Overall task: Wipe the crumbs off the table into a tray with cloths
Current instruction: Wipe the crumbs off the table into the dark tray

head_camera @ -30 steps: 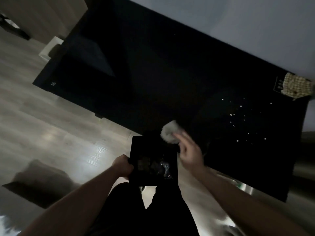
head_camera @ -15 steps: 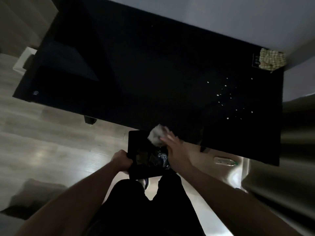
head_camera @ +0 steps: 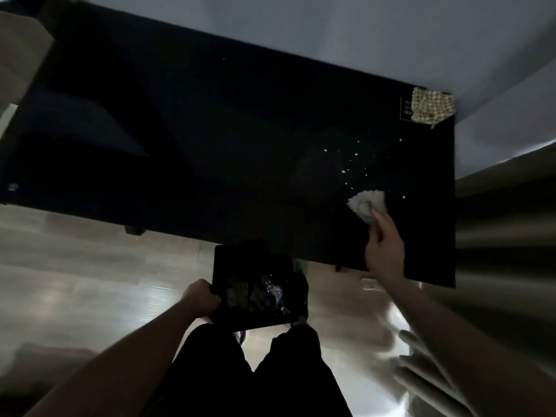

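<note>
Right hand [head_camera: 385,251] pinches cloth [head_camera: 367,202] on table [head_camera: 210,145] beside crumbs [head_camera: 349,164]; left hand [head_camera: 201,300] grips tray [head_camera: 222,266] below table edge.

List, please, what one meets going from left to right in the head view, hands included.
left hand → tray → crumbs → white cloth → right hand → checked cloth

Pale wood floor [head_camera: 90,281] below me, grey wall [head_camera: 331,34] behind, my dark trousers [head_camera: 255,380] at bottom centre
</note>
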The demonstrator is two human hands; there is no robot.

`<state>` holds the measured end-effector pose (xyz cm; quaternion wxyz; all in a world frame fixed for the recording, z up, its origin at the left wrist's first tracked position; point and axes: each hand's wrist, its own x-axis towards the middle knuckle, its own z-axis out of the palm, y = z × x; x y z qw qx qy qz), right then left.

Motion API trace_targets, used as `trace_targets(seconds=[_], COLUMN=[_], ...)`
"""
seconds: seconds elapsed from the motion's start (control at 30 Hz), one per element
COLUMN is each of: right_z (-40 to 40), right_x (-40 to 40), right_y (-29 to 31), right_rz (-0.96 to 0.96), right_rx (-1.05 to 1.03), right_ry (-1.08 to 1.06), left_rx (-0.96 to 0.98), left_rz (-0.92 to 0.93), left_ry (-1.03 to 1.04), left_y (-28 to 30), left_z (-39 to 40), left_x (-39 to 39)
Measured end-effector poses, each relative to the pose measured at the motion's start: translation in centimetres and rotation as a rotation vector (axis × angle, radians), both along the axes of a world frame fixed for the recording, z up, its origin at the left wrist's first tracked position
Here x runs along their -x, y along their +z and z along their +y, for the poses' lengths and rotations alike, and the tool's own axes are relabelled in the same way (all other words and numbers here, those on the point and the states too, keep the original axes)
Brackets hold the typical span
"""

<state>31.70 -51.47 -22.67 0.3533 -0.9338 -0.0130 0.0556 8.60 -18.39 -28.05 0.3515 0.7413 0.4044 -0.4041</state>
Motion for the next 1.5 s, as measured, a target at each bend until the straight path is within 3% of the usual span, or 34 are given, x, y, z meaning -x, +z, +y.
trace_targets(seconds=[0.23, 0.37, 0.53, 0.8, 0.97, 1.03, 1.13, 1.33, 1.5], right_z=[-9.2, -10.4, -7.7, -3.8, -3.9, -4.2, -4.0, -1.3, 0.9], right_x=[-13.1, -16.2, -13.1, -1.0, 4.5, 4.4, 0.6, -15.4, -21.9], right_y=[-3.0, -5.6, -5.7, -5.2, -4.7, -3.6, -2.1, -0.9, -2.4], right_rz=[-0.011, 0.081, 0.043, 0.038, 0.230, 0.257, 0.213, 0.035, 0.086], right_rx=[0.200, 0.352, 0.418, 0.122, 0.050, -0.027, -0.154, 0.124, 0.312], right_ry=[-0.059, 0.087, 0.199, 0.797, 1.104, 1.076, 0.839, 0.457, 0.452], left_rx=[-0.039, -0.032, -0.019, 0.028, 0.058, 0.042, 0.020, 0.027, -0.031], left_rz=[0.054, 0.061, 0.075, 0.050, 0.042, 0.019, 0.010, 0.009, 0.022], left_ry=[0.067, 0.120, 0.152, 0.249, 0.331, 0.335, 0.298, 0.313, 0.278], left_y=[-0.7, -1.2, -1.8, -5.0, -7.1, -4.7, -1.9, -2.6, -0.6], left_z=[-4.7, -7.5, -10.6, -13.2, -13.7, -14.3, -14.8, -14.5, -15.1], left_x=[-1.5, -2.1, -2.5, -1.8, -1.1, -2.2, -3.2, -2.4, -3.5])
